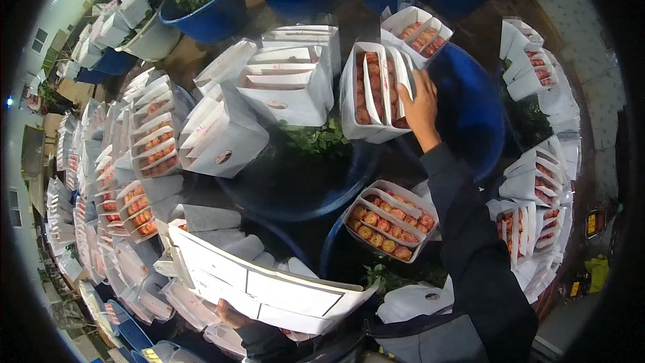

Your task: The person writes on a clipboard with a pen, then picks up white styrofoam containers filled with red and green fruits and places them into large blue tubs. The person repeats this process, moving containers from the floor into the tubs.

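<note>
My left hand [233, 314] holds the lower edge of a clipboard [169, 257] that carries white sheets [252, 282] with printed lines and writing. My right hand [422, 101] grips the right-hand edge of a rose bunch [373, 91] wrapped in white corrugated card, its thumb across the card rim. Dark red-orange rose heads show between the card layers. Behind that hand stands another wrapped rose bunch [417, 35]. Nearer to me, a wrapped bunch of yellow-orange roses [390, 222] sits below my right forearm.
A large blue tub [302, 212] holds green leaves [317, 136] and white-wrapped bunches [282, 85]. Beside my right arm is another blue tub [478, 106]. More blue tubs [211, 15] line the far side. Wrapped rose bunches crowd the left [153, 136] and right [534, 176].
</note>
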Demonstrator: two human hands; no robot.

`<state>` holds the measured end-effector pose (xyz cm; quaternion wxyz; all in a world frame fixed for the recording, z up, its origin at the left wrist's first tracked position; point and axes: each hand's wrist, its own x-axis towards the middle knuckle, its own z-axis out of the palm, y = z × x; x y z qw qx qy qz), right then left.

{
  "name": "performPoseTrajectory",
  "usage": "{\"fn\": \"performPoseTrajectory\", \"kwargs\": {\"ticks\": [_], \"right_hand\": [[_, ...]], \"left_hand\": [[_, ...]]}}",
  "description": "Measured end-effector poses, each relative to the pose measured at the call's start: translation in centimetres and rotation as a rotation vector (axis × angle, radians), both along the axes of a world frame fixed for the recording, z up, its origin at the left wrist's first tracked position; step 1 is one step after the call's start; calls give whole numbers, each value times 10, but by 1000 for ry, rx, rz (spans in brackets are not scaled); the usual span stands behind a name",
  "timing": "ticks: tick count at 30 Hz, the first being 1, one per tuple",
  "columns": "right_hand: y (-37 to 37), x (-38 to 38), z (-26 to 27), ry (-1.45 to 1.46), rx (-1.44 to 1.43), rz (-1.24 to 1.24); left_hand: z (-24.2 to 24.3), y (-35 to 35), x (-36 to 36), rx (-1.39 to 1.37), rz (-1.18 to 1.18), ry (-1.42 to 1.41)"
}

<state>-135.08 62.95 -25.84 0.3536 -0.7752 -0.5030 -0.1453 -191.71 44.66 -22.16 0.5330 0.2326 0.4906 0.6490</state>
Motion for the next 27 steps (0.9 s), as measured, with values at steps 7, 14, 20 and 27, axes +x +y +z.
{"fn": "performPoseTrajectory", "kwargs": {"ticks": [7,14,20,27], "right_hand": [[23,-42,17,115,-576,-84],[0,-55,-3,197,-272,28],[-27,-101,141,189,-361,240],[-27,-153,230,219,-461,556]], "left_hand": [[3,-5,-23,13,-32,-13],[5,-34,-71,1,25,-90],[-6,-55,-91,31,79,-8],[6,-34,-74,41,83,-146]]}}
